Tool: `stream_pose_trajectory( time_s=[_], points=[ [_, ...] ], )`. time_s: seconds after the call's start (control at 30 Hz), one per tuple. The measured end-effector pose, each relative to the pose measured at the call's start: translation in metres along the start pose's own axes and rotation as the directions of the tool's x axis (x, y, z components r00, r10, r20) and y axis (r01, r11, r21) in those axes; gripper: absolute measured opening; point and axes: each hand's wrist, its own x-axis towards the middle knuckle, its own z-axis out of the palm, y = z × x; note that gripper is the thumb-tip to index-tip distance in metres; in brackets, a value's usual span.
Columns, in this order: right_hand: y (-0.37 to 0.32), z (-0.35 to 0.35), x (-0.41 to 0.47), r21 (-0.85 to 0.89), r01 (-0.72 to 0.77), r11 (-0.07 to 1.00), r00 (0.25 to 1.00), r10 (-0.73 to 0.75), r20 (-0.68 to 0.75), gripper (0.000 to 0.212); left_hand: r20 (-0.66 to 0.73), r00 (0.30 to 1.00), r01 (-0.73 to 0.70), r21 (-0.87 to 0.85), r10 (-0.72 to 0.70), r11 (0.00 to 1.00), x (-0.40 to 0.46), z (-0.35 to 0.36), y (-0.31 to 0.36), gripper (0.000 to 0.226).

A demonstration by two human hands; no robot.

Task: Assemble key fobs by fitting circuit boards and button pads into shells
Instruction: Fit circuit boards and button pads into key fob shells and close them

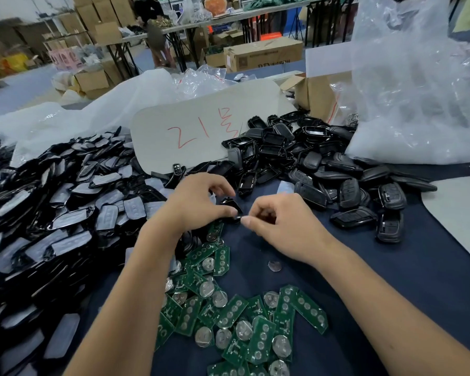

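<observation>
Both hands meet over the dark blue table at one black key fob shell [231, 207]. My left hand [198, 204] grips the shell from the left, thumb on its near end. My right hand [280, 226] pinches the shell's near right end with curled fingers. What lies inside the shell is hidden by the fingers. Green circuit boards [236, 313] with round coin cells lie in a loose heap just below my wrists. A big pile of black shells with grey button pads [65, 213] covers the left. Closed fobs and empty shell halves [323, 164] are piled at the right.
A grey card with red writing [201, 126] leans behind the piles. Clear plastic bags [418, 90] rise at the back right, next to a cardboard box [318, 93]. A loose coin cell [274, 265] lies under my right wrist. A pale board [459, 213] sits at the right edge.
</observation>
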Motion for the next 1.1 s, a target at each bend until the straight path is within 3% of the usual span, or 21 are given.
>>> stream_pose_trajectory(
  time_s=[0.1,0.17,0.27,0.4,0.5,0.57,0.7,0.83,0.97,1.1],
  points=[
    [-0.005,-0.009,-0.004,-0.017,0.027,0.999,0.975,-0.022,0.22,0.02,0.058,0.998,-0.015,0.101,0.009,0.995,0.003,0.007,0.002,0.041],
    [-0.009,-0.012,-0.006,-0.063,0.052,0.997,0.952,-0.03,0.305,0.024,0.061,0.997,-0.043,0.1,0.037,0.994,0.004,0.008,0.0,0.04],
    [-0.015,0.002,-0.007,-0.287,0.196,0.938,0.947,-0.105,0.304,0.046,0.013,0.998,-0.062,0.02,0.061,0.998,0.002,0.008,-0.002,0.026],
    [-0.023,0.024,-0.01,-0.375,0.226,0.899,0.949,-0.116,0.295,0.07,-0.13,0.991,-0.015,-0.06,0.007,0.998,0.001,0.004,-0.006,0.02],
    [-0.023,0.028,-0.01,-0.365,0.236,0.901,0.95,-0.135,0.282,0.062,-0.248,0.966,0.03,-0.164,-0.071,0.986,0.001,0.002,-0.009,0.019],
    [-0.023,0.027,-0.01,-0.275,0.218,0.936,0.954,-0.145,0.263,0.046,-0.267,0.952,0.069,-0.288,-0.149,0.955,0.0,0.001,-0.009,0.015],
    [-0.016,0.02,-0.008,0.142,0.115,0.983,0.99,-0.126,0.069,0.025,-0.179,0.95,0.146,-0.472,-0.257,0.87,-0.001,0.001,-0.006,0.012],
    [-0.005,0.014,0.0,0.584,0.063,0.809,0.995,-0.007,-0.097,0.02,-0.039,0.951,0.198,-0.686,-0.307,0.7,-0.001,0.01,0.008,0.009],
    [0.01,0.008,0.007,0.609,0.082,0.789,0.952,0.118,-0.281,0.023,0.071,0.961,0.218,-0.788,-0.267,0.577,0.0,0.023,0.025,0.01],
    [0.027,0.001,0.014,0.516,-0.025,0.856,0.94,0.196,-0.28,0.036,0.109,0.972,0.215,-0.766,-0.206,0.605,-0.001,0.031,0.032,0.017]
  ],
)
